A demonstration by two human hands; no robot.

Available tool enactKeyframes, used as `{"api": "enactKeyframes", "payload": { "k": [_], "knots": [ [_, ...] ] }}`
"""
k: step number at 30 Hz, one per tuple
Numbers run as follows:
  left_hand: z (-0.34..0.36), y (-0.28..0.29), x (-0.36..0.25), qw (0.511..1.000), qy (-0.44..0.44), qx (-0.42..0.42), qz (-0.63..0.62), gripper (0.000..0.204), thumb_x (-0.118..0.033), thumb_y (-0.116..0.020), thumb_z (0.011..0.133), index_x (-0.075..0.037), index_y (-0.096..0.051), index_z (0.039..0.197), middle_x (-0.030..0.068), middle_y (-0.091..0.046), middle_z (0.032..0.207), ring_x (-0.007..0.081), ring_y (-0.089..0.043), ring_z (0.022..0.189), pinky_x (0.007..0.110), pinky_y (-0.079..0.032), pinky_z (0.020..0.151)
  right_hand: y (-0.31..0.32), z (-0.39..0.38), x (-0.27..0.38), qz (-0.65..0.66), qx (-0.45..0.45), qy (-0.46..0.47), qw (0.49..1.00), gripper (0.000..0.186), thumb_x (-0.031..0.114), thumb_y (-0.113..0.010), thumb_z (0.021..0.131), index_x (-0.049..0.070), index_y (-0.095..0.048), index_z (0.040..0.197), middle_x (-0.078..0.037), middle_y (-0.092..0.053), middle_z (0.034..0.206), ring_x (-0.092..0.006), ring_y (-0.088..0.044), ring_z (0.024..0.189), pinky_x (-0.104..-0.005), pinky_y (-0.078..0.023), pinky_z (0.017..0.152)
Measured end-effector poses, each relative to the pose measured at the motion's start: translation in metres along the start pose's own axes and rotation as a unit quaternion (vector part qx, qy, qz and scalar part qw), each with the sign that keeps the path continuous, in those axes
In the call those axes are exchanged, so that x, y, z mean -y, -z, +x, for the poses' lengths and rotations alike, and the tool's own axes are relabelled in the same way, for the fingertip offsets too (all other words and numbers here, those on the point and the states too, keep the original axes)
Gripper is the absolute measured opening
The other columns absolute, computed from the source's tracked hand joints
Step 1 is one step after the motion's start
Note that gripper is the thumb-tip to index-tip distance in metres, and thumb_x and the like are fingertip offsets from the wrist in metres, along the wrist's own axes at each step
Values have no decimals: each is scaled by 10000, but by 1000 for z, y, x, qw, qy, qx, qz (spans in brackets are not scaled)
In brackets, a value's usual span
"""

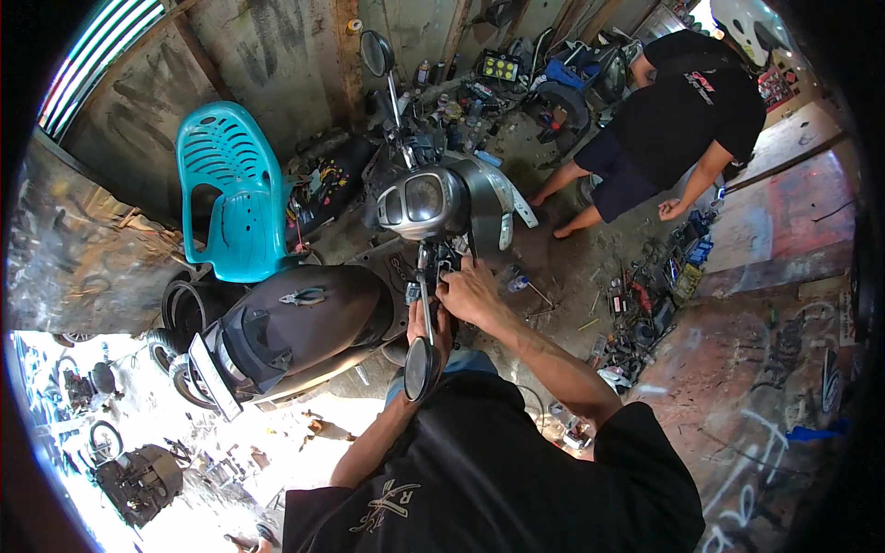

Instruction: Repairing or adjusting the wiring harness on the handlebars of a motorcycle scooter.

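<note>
Scooter (392, 263) is placed in front of the person, with its seat (346, 309) toward the left and its grey console (424, 203) near the middle of the view. The right hand (470, 293) is held at the handlebar (422, 263), just below the console, with its fingers bent and drawn together; what is pinched between them, if anything, cannot be told. The left hand (431, 323) is set close by, at the near end of the handlebar, and is partly covered by the stem of the near mirror (420, 370); whether it is closed cannot be told. The far mirror (376, 53) is raised on the opposite side.

Pliers (302, 297) are laid on the seat, and a white plate (214, 376) is carried at the rear. Beyond the seat, a turquoise chair (244, 241) is stood by the wall (267, 55), with a tyre (189, 306) below it to the left. A screwdriver (519, 283) is left on the floor (585, 263), right of the right hand. Farther right, tools (645, 295) are strewn along the floor. At upper right, a co-worker (687, 106) in a dark shirt is seen bent forward. An engine (143, 479) is set on the sunlit ground (277, 419) at lower left.
</note>
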State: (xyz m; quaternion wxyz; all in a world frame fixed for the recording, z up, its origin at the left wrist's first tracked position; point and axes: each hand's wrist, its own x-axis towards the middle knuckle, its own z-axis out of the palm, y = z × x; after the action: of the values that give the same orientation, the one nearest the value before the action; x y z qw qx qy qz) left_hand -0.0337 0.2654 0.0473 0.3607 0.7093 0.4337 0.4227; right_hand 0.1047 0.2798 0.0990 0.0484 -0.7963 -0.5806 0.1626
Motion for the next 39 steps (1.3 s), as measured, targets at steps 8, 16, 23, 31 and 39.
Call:
{"api": "enactKeyframes", "payload": {
  "k": [8, 16, 23, 31, 39],
  "knots": [
    [-7, -7, 14, 997, -54, -44, -33, 243, -50, -633, 962, 26, -641, 1192, 240, -651, 1088, 434, -646, 933, 480, -528, 842, 8, -9, 7, 26, -38, -5, 999, 362, 358, -644, 946, 97, -780, 1157, -227, -637, 1171, -426, -574, 1107, -510, -481, 978],
    [-5, -10, 18, 992, -106, -68, 31, 235, -41, -627, 959, 28, -639, 1183, 239, -638, 1049, 448, -633, 894, 500, -522, 792, -1, 3, 10, -39, 34, -10, 999, 402, 398, -602, 997, 58, -782, 1112, -251, -615, 1234, -404, -530, 1167, -517, -443, 1010],
    [3, -6, 8, 999, -33, -19, -24, 195, -83, -598, 994, 40, -630, 1143, 272, -619, 980, 478, -617, 855, 528, -510, 717, -8, -1, 3, 14, -24, -29, 999, 361, 389, -646, 972, 90, -792, 1113, -268, -636, 1171, -442, -564, 1155, -523, -485, 976],
    [6, -4, -3, 995, 62, -3, -76, 188, -149, -714, 951, 13, -675, 1038, 221, -664, 1013, 426, -658, 929, 494, -518, 851, 47, -29, -75, 433, -44, -86, 896, 515, 262, -767, 944, 81, -653, 1412, 5, -642, 855, -95, -581, 809, -277, -494, 762],
    [8, -8, -8, 997, 76, 17, -26, 326, -244, -819, 867, -23, -671, 1057, 189, -665, 991, 412, -669, 900, 494, -524, 818, 283, -76, -408, -43, -552, -255, 793, 744, 244, -787, 803, -17, -535, 1452, -164, -706, 1051, -208, -636, 852, -354, -526, 781]
  ]
}}
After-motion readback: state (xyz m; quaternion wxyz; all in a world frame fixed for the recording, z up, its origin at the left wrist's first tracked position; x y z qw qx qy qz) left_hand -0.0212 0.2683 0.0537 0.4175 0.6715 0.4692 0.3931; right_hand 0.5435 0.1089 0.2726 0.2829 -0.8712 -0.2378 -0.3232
